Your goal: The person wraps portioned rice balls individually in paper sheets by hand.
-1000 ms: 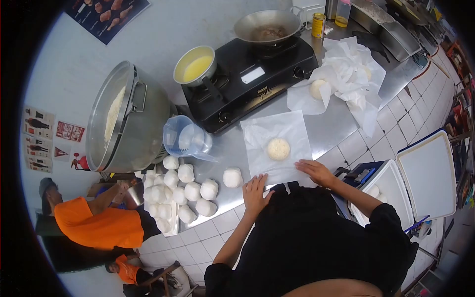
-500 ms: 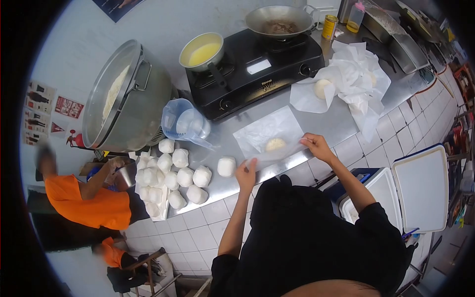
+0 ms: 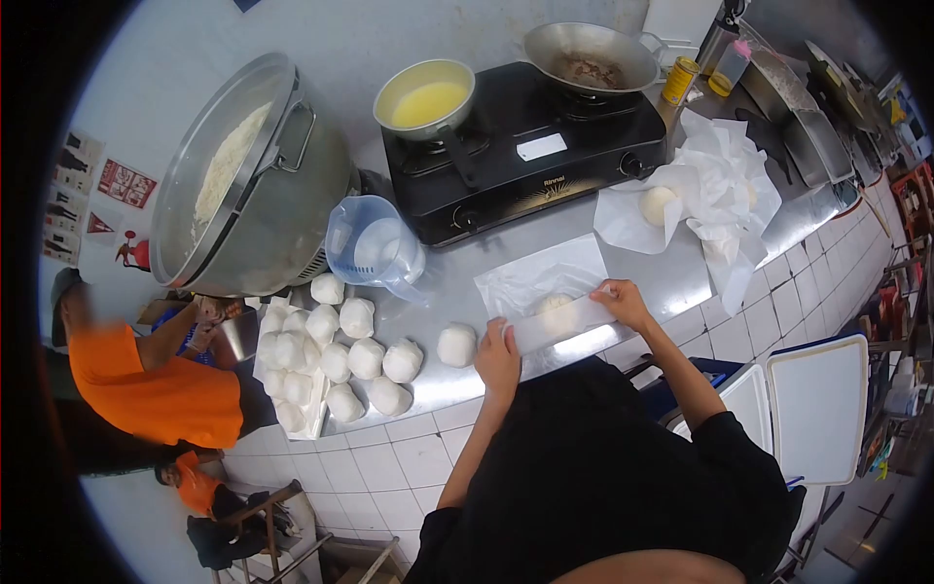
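A sheet of white paper (image 3: 525, 275) lies on the steel counter with a round pale bun (image 3: 556, 310) on it. The near edge of the sheet is lifted and folded over part of the bun. My left hand (image 3: 498, 358) pinches the left corner of that edge, and my right hand (image 3: 621, 302) pinches its right corner. A wrapped white ball (image 3: 456, 345) sits just left of my left hand. Farther left, several more wrapped balls (image 3: 365, 358) are grouped together, some on a stack of paper.
Behind stand a black gas stove (image 3: 525, 185), a pan of yellow liquid (image 3: 425, 97), a wok (image 3: 591, 60), a plastic jug (image 3: 375, 243) and a large pot (image 3: 238, 185). Crumpled papers (image 3: 720, 185) lie right. Two people in orange (image 3: 161, 384) are at the left.
Both hands have brought the near edge of the paper up and over the bun, which is now partly covered. The whole view has shifted slightly.
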{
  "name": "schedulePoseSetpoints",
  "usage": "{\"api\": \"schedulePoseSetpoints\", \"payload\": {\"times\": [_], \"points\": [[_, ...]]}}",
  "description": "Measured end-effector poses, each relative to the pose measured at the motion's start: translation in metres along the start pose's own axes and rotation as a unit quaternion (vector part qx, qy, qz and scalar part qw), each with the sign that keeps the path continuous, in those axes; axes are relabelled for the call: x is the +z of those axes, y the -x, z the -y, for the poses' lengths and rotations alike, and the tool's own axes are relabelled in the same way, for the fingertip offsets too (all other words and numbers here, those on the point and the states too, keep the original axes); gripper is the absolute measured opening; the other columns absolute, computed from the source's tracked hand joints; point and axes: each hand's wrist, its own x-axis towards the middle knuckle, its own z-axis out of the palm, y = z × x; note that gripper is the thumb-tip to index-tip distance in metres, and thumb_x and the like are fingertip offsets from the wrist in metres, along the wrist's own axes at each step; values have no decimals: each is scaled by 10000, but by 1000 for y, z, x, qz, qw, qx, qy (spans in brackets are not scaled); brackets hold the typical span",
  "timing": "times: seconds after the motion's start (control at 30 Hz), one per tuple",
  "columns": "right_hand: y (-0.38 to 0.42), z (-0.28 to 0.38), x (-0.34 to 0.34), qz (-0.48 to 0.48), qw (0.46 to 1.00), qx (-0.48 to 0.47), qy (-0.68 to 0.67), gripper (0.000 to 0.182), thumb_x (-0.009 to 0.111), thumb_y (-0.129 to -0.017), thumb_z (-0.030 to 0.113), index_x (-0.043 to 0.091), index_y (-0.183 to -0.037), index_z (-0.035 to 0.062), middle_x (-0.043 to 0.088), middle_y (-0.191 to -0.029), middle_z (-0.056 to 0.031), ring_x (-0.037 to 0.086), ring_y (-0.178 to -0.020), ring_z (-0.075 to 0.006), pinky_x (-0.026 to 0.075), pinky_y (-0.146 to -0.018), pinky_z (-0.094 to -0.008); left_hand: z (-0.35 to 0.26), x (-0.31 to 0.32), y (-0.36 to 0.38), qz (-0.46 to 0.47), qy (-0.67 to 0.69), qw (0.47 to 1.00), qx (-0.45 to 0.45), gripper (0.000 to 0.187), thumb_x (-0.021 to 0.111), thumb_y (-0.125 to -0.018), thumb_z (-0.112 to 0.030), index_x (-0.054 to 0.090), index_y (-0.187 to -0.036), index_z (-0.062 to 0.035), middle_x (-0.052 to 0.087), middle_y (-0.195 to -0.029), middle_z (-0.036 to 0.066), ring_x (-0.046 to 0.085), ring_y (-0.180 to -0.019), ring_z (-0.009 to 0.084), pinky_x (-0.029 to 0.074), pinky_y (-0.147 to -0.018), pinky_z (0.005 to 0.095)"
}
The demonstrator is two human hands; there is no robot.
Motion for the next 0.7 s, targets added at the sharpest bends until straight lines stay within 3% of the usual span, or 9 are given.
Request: {"api": "schedulePoseSetpoints", "payload": {"times": [0.1, 0.2, 0.3, 0.4, 0.5, 0.57, 0.63, 0.7], "points": [[-1, 16, -6, 44, 996, 69, 20, 183, 721, -902, 197, 722, -866, 18, 681, -734, -16, 590, -663, -68, 474, -595, -256, -31, -15, -11, -125, -32, 971, 203, 198, 579, -926, -98, 667, -1102, -80, 675, -1143, 119, 645, -1083, 306, 504, -901, 402], [-11, 3, -10, 73, 996, 18, 48, 227, 760, -855, 244, 737, -896, 22, 672, -677, -70, 606, -618, -110, 497, -577, -305, -29, 4, -2, 93, 93, 916, 379, 381, 568, -883, -37, 614, -1262, -46, 580, -1354, 125, 513, -1315, 264, 425, -1072, 395], [-16, 6, -17, 97, 992, 39, 76, 248, 772, -838, 261, 727, -849, 18, 668, -667, -91, 614, -632, -143, 504, -618, -330, -37, 23, 9, 172, 51, 904, 388, 419, 603, -865, -10, 605, -1285, -7, 551, -1391, 144, 486, -1347, 264, 426, -1098, 392], [-23, 19, -32, 143, 962, -14, 231, 195, 789, -807, 208, 711, -885, 47, 596, -616, -35, 575, -593, -144, 470, -579, -299, -34, 23, 9, 190, 12, 908, 374, 503, 598, -876, -16, 532, -1374, -5, 529, -1423, 132, 462, -1371, 267, 399, -1127, 396], [-38, 30, -28, 86, 862, -55, 497, 365, 826, -686, 146, 679, -1011, 68, 634, -744, -86, 644, -771, -255, 509, -661, -354, -39, 29, 19, 190, 31, 925, 327, 571, 582, -878, -46, 461, -1435, -16, 473, -1483, 120, 412, -1410, 249, 327, -1171, 414], [-60, 38, -7, -39, 797, -217, 562, 597, 828, -623, 111, 595, -1172, 92, 638, -1067, -129, 610, -1020, -334, 519, -799, -419, -41, 31, 22, 180, 17, 933, 312, 602, 581, -878, -70, 433, -1460, -25, 447, -1510, 112, 386, -1430, 237, 277, -1196, 438], [-72, 91, 6, 72, 797, -298, 521, 702, 842, -625, 125, 532, -1254, 101, 523, -1289, -163, 561, -1124, -336, 491, -884, -430, -46, 29, 23, 161, -37, 934, 316, 608, 597, -881, -96, 434, -1463, -32, 443, -1516, 106, 380, -1436, 230, 248, -1203, 467], [-93, 98, 30, 167, 826, -333, 423, 726, 857, -618, 139, 514, -1257, 100, 460, -1364, -154, 566, -1115, -353, 486, -885, -420, -48, 28, 22, 165, -5, 943, 290, 592, 625, -874, -104, 478, -1446, -62, 484, -1491, 87, 416, -1414, 217, 236, -1197, 505]]}}
